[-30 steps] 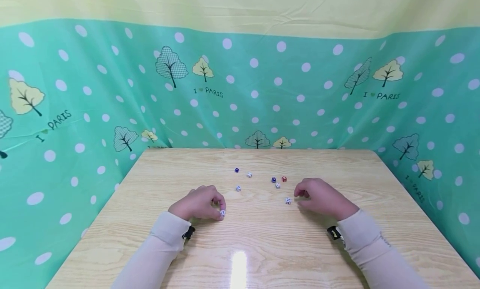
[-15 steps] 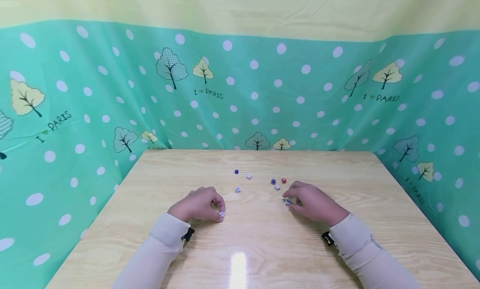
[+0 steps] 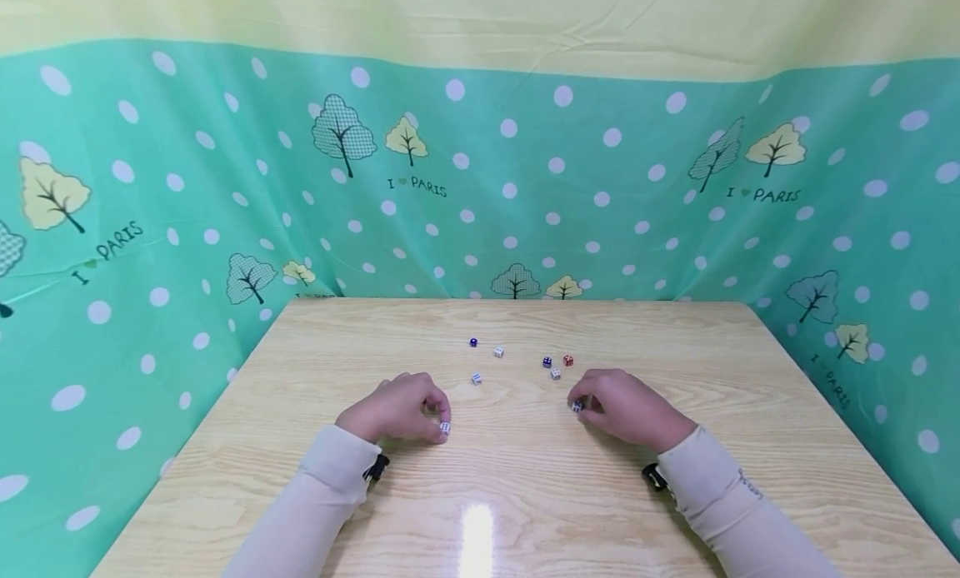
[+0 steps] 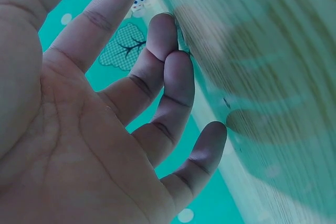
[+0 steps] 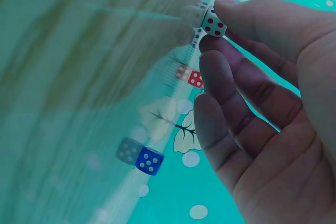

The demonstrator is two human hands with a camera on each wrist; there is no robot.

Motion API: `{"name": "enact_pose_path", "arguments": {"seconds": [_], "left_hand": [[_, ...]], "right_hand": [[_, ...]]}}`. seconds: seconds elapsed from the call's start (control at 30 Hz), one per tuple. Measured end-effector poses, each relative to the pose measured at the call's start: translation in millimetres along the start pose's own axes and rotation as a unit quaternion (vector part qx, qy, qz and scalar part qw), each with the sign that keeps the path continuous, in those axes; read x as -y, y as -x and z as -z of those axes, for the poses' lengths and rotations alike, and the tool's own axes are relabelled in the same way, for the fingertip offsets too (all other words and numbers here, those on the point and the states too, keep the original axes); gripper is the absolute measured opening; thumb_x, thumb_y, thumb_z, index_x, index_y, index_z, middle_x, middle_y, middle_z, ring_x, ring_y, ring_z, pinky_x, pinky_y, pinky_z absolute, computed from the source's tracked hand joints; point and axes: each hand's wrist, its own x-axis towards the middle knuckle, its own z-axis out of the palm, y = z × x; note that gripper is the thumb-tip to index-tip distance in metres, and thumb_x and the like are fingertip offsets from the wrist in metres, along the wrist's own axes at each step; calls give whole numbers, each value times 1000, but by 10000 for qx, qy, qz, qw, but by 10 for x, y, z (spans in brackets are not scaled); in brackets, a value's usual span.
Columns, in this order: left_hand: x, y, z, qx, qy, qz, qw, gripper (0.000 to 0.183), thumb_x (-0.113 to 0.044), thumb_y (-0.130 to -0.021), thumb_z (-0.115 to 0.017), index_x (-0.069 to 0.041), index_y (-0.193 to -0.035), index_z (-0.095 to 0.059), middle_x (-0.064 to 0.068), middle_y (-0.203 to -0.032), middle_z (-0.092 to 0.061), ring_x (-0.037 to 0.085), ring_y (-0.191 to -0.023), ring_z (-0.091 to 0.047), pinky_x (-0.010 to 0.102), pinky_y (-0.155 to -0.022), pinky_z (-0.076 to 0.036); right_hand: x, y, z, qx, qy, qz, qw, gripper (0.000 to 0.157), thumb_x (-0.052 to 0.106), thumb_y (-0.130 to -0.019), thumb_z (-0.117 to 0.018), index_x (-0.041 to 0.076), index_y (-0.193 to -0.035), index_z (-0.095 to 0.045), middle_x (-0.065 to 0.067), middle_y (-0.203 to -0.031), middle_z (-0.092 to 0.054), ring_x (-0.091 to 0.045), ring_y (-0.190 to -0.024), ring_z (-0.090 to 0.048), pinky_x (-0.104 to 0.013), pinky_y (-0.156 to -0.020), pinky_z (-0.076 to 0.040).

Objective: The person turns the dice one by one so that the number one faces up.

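My left hand (image 3: 397,408) pinches a white die (image 3: 445,427) between thumb and index finger, low over the wooden table. In the left wrist view the other fingers of the left hand (image 4: 121,114) spread along the tabletop, and a white die with blue dots (image 4: 138,1) shows past them. Right of centre, my right hand (image 3: 633,407) holds another white die (image 3: 577,406) by thumb and fingertip. Red dots mark the face of that die (image 5: 214,26) turned to the right wrist camera; the remaining fingers curl loosely beneath.
Between and beyond the hands lie a white die (image 3: 476,379), a dark blue die (image 3: 473,342), a second white die (image 3: 498,352), another blue die (image 3: 547,362), a red die (image 3: 567,361) and one more white die (image 3: 556,374). A green curtain (image 3: 480,186) hangs behind the table (image 3: 360,328).
The right hand has moved left, its thumb and index finger coming around the white die and closing on it. The left hand keeps its pinch, almost still.
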Motion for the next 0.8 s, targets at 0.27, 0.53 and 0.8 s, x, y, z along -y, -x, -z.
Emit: {"name": "enact_pose_path", "arguments": {"seconds": [0.27,0.53,0.8], "left_hand": [[18,-2,-5,-12,-7,-52,10000,20,-31,-77,-90,-35,-73,-71,-12,-74,-63,13,-80,-51,47,-82,-34],[6,13,2,-25,41,-62,10000,20,-30,-77,-90,-33,-73,-71,-12,-74,-64,14,-79,-51,47,-81,-34],[10,18,-3,-31,44,-42,10000,21,-31,-77,-91,-35,-73,-70,-13,-74,-64,14,-80,-52,49,-85,-34]], "right_hand": [[16,-3,2,21,-29,60,10000,15,17,-87,-83,18,-101,-78,10,-93,-67,-5,-81,-61,-26,-74,-53],[27,2,1,-33,-31,168,9998,13,14,-86,-84,18,-96,-77,11,-91,-67,-4,-81,-61,-26,-74,-53],[62,5,12,36,51,188,9998,13,12,-86,-83,19,-94,-75,11,-91,-69,-6,-81,-63,-27,-74,-54]]}}
